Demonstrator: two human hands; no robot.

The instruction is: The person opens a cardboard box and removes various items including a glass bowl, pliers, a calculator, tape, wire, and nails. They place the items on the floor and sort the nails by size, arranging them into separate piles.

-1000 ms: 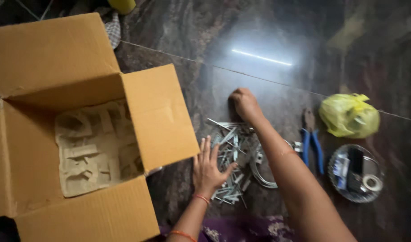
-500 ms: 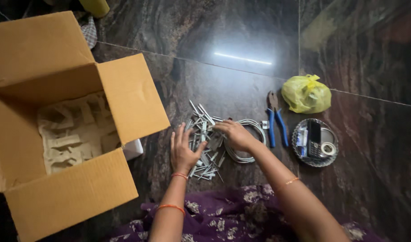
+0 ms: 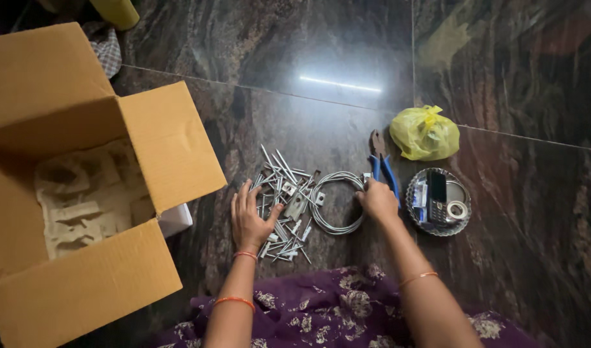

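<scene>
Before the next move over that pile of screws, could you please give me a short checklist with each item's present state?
1. Left hand flat on the pile of screws: ok.
2. Right hand at the edge of the wire coil: ok; a firm grip: cannot tell.
3. Blue-handled pliers lying free beside the right hand: ok.
4. Cardboard box open, moulded insert showing: ok.
5. Round metal tray and yellow bag apart from both hands: ok.
</scene>
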